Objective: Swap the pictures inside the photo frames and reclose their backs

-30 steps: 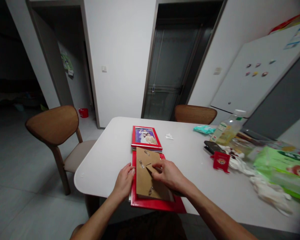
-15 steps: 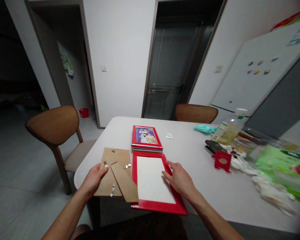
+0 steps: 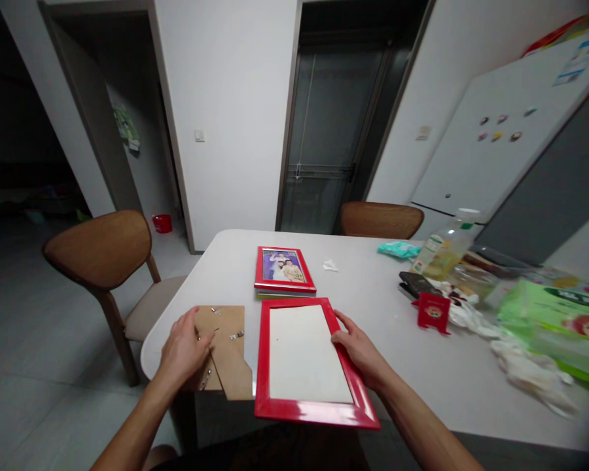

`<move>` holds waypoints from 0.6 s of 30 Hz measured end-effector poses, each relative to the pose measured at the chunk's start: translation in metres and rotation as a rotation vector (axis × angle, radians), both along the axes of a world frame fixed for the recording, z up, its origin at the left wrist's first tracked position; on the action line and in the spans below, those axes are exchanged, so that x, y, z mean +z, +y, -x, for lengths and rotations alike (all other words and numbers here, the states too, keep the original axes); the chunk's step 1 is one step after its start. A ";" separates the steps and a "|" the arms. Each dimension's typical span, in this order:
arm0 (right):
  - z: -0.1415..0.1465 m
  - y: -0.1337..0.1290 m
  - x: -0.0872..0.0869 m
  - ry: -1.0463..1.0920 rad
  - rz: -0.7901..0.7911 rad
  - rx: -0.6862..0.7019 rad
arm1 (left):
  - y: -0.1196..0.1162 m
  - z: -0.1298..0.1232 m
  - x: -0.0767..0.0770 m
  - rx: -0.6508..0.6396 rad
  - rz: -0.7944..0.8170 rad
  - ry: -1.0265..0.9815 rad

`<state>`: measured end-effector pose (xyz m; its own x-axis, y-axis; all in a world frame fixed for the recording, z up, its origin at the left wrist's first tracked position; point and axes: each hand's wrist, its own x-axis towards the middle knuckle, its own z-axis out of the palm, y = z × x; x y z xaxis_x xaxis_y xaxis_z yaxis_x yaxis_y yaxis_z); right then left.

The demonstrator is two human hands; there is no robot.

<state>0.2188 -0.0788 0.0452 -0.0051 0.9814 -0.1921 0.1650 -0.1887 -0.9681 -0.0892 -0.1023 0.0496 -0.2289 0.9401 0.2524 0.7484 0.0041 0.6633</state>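
My right hand is closed on the right rim of a red picture frame, thumb on top. A white sheet fills the frame's opening, and its near edge is raised and juts past the table edge. To its left, my left hand grips the left side of a brown backing board, thumb over its face. Metal clips and a slanted stand leg show on the board. Some left fingers are hidden. Behind lies another red picture frame with a photo, stacked on something thin.
On the white table are a scrap of tissue, a teal packet, a bottle, a dark phone-like object, a small red stand and a green tissue pack. Wooden chairs stand left and behind.
The backing board has moved left and away from the red frame, no longer overlapping it. My right hand has gone from resting fingers on the frame to gripping its rim, and the near edge is lifted.
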 end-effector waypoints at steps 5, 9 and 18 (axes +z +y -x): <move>0.014 -0.013 0.014 0.234 0.011 0.012 | -0.030 -0.092 0.011 -0.440 -0.006 -0.022; 0.018 -0.015 0.020 0.276 -0.026 -0.025 | -0.045 -0.143 0.013 -0.647 -0.103 0.077; -0.003 0.005 0.003 -0.039 -0.084 -0.096 | -0.032 -0.096 0.027 -0.250 -0.278 -0.049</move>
